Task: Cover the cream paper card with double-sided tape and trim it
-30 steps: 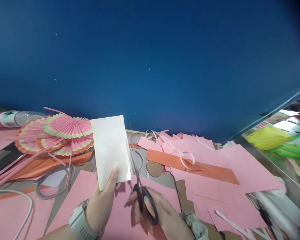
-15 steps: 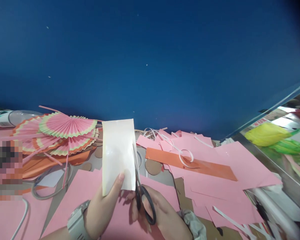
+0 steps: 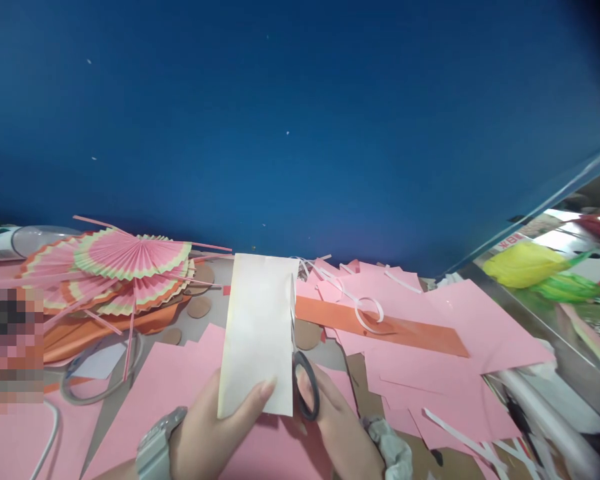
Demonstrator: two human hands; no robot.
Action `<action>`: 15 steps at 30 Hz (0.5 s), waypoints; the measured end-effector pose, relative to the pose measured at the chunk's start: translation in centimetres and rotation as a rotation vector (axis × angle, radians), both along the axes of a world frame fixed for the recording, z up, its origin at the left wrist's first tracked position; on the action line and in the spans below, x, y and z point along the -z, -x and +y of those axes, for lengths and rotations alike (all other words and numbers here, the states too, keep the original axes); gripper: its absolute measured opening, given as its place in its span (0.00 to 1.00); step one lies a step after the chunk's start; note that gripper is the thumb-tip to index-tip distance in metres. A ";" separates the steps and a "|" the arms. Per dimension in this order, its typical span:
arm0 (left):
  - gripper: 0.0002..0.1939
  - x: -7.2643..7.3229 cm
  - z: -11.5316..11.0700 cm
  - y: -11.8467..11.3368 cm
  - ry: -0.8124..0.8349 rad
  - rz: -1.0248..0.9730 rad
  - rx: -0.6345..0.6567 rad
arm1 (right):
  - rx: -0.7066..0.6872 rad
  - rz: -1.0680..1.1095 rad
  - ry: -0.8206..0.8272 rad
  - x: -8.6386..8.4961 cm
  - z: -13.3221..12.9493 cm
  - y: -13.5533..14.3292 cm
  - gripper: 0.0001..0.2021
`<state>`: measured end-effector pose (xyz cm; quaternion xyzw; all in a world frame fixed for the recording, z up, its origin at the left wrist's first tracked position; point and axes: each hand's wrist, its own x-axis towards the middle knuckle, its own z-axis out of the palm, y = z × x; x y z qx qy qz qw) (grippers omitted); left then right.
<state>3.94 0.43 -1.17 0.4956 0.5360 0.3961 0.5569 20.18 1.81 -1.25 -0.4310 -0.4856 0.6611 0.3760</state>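
A white rectangular piece of paper [image 3: 260,327] stands upright in front of me, pinched near its lower edge by my left hand [image 3: 225,407], thumb on the near face. My right hand [image 3: 333,413] holds a pair of scissors [image 3: 306,387] with dark handles. The blades run up along the paper's right edge, and part of them is hidden behind it. Pink paper sheets [image 3: 175,387] lie on the table under both hands. A watch is on my left wrist and a scrunchie on the right.
Pleated pink paper fans [image 3: 135,260] lie at the left, near a clear bottle [image 3: 43,240] and a grey ring [image 3: 67,387]. On the right are pink sheets [image 3: 430,373], an orange strip [image 3: 420,333] and white paper curls [image 3: 370,313]. A blue panel [image 3: 280,133] rises behind the table.
The paper has moved right and slightly down with my left hand. The scissors have shifted right and up, their handles turned more edge-on and their blades now mostly beside or behind the paper's right edge.
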 end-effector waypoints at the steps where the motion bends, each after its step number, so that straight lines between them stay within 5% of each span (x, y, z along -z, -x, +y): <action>1: 0.17 0.1 -0.1 0.0 0.018 0.010 0.021 | 0.015 -0.014 -0.003 0.1 0.0 0.0 0.18; 7: 0.17 0.9 -0.1 0.2 0.070 0.059 0.070 | 0.090 -0.116 0.070 0.3 -0.3 -0.2 0.22; 15: 0.16 0.8 -0.3 0.0 0.065 0.045 0.045 | 0.010 -0.035 0.062 -0.4 0.1 0.1 0.23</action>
